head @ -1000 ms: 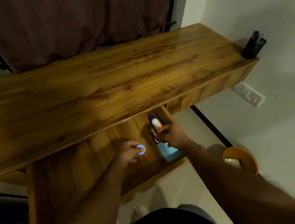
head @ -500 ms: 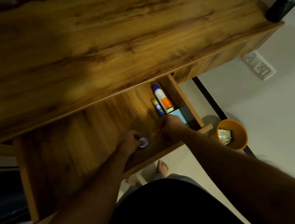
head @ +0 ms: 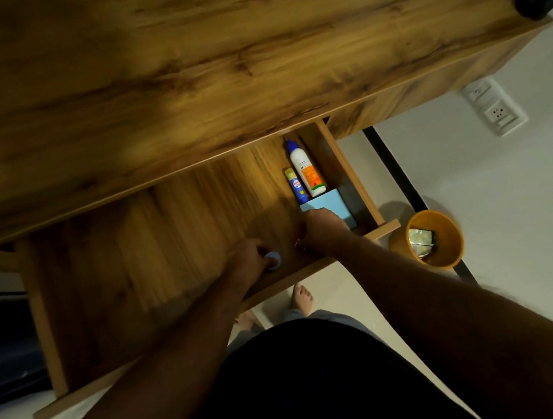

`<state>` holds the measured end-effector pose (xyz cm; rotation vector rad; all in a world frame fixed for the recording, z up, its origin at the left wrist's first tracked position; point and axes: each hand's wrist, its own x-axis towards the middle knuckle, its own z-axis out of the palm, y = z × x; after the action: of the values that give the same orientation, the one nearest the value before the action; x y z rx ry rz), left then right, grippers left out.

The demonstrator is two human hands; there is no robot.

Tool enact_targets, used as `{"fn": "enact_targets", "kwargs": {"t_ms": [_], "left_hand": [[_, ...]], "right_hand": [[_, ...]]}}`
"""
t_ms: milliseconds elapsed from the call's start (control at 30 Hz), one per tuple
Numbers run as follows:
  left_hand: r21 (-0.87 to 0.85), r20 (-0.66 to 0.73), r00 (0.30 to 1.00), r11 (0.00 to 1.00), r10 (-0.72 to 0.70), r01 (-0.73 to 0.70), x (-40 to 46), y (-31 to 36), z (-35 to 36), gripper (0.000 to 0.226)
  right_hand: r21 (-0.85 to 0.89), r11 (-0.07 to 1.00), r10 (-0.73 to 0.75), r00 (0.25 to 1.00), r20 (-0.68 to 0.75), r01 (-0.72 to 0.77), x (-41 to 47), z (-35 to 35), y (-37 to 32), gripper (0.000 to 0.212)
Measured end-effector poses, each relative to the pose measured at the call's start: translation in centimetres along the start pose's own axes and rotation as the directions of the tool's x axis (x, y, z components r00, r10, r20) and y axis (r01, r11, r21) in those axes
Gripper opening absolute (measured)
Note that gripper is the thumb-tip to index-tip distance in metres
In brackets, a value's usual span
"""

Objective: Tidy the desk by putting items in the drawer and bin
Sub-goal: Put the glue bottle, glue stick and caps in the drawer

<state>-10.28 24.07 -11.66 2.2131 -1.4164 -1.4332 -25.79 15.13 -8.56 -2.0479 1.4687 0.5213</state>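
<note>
Mid-frame, the open wooden drawer (head: 156, 257) holds a white orange-labelled glue bottle (head: 305, 168), blue glue stick (head: 296, 186) and pale blue box (head: 331, 206). Left hand (head: 248, 259) pinches a small pale-blue ring (head: 273, 260); right hand (head: 322, 228) pinches something small and reddish, both lower than before. The orange bin (head: 445, 252) sits right.

Dim, warm light is falling from above my hands; the table (head: 217, 61) is blurring softly, wide-angle distortion is bending its edges, and my arms are shadowing the drawer (head: 136, 259).

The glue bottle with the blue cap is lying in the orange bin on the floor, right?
Not quite. The head view shows the glue bottle lying in the open drawer, beside a glue stick. The orange bin on the floor holds only crumpled wrappers.
</note>
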Motion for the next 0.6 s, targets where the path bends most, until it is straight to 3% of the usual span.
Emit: {"fn": "enact_targets", "kwargs": {"t_ms": [333,600], "left_hand": [[-0.023,-0.045,0.999,0.999,-0.026,0.025,-0.7,-0.5,-0.1,0.055],[-0.049,-0.128,0.992,0.999,-0.011,0.005,-2.1,-1.2,-0.9,0.037]], "right_hand": [[-0.133,0.991,-0.032,0.999,-0.002,0.032,0.0,0.8,-0.4,0.041],[-0.13,0.988,-0.081,0.996,0.021,0.083,0.2,1.1,-0.6,0.036]]}}
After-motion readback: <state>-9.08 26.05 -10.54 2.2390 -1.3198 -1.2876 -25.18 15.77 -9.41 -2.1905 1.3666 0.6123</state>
